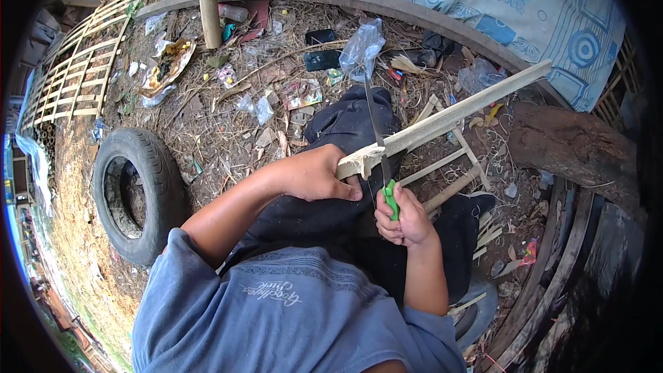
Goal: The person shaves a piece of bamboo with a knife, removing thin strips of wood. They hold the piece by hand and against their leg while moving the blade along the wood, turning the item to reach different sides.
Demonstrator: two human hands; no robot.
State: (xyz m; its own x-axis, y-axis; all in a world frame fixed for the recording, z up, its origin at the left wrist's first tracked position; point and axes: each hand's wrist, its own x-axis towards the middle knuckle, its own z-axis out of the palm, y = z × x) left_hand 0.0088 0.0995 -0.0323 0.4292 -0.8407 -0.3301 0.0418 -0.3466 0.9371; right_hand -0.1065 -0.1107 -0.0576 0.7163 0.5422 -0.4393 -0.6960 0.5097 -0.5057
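Note:
A long pale wooden strip (469,107) slants from my lap up to the far right. Its near end is rough and splintered. My left hand (314,173) is closed around that end, with the thumb tucked beneath it. A saw (374,117) with a narrow metal blade and a green handle crosses the strip just beyond the left hand. My right hand (407,217) grips the green handle close to my lap, below the strip. The blade's tip points away from me. Its teeth are too small to make out.
A worn tyre (141,197) lies at the left, near a slatted bamboo panel (79,72). A thick log (573,145) rests at the right. A bamboo post (208,3) and a blue patterned sheet (511,0) stand farther off. Two dark phones (322,60) lie among litter.

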